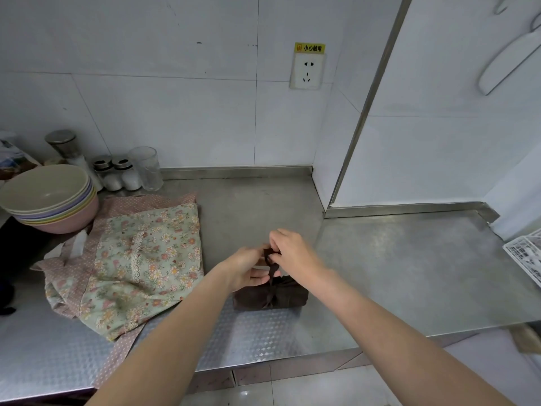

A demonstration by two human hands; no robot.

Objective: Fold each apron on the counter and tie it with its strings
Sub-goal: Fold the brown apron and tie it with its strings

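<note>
A: Steel counter (395, 259), white tiled wall. Your rolled dark-brown apron bundle (270, 294) lies near the front edge, its strings (270, 265) lifted above.

B: Left hand (248, 269) and right hand (289, 250) meet there, both pinching the strings.

A: Cinch the knot snug against the roll. The floral green apron (146, 259) lies unfolded to the left.

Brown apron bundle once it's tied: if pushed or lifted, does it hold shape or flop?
The brown apron bundle looks compactly rolled with its strings cinched round the middle, so it probably lifts as one piece. Soft cloth, likely light. On the smooth steel counter it may slide or roll.
</note>
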